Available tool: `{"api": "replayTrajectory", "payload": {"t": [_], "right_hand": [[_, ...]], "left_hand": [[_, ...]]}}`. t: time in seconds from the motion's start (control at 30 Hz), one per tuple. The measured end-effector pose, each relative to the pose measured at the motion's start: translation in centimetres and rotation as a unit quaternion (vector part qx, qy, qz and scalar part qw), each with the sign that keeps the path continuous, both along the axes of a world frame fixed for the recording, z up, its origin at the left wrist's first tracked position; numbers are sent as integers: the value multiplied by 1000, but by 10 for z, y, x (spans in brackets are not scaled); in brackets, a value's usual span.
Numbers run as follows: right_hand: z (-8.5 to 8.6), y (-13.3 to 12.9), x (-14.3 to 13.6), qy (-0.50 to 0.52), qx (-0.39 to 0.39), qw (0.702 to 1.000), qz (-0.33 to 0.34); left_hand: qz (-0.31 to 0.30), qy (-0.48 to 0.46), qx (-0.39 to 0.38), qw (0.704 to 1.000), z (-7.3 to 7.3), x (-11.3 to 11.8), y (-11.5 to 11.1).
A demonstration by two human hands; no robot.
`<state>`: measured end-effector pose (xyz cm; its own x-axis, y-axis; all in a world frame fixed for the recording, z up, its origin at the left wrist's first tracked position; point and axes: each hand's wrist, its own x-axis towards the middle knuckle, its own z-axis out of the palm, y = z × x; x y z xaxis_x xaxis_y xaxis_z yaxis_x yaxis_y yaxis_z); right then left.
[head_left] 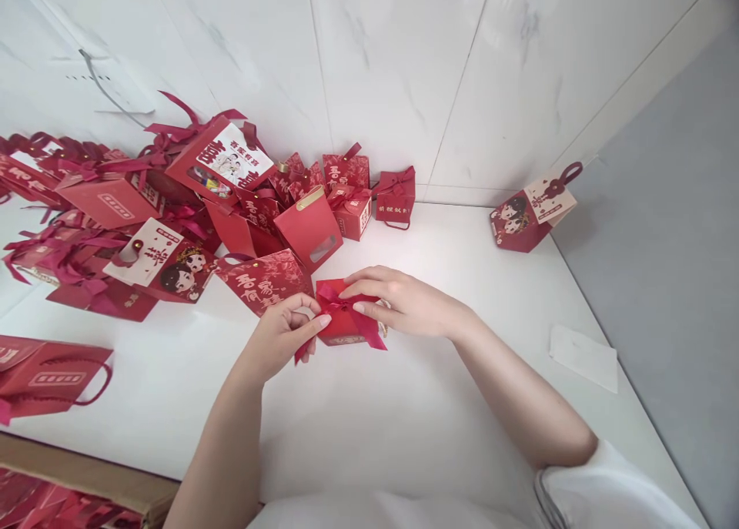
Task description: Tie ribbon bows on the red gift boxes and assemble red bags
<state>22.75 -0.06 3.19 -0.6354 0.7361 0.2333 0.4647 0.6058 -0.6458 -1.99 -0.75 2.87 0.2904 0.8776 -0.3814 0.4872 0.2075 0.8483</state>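
Observation:
A small red gift box point(340, 330) stands on the white table point(369, 429) in front of me, with a red ribbon point(369, 330) tied in a bow on its top. My left hand point(289, 333) is at the box's left side, its thumb and fingers closed on a ribbon end that hangs below them. On the right, my right hand point(392, 299) rests over the top of the box with its fingers pressed on the bow. A bit of gold cord shows beneath the right hand.
Red gift boxes point(109, 198) are heaped at the left and back, one point(269, 282) close beside my left hand. A single box point(531, 209) stands back right, near white paper point(583, 356). A carton point(86, 479) is at lower left.

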Motion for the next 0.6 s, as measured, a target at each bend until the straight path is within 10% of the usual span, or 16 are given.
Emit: {"api": "replayTrajectory", "payload": {"t": [0.6], "right_hand": [[-5,-2,3,-8,-43,999,22]], "left_hand": [[-112,1,-161,981,-1,-9,3]]}}
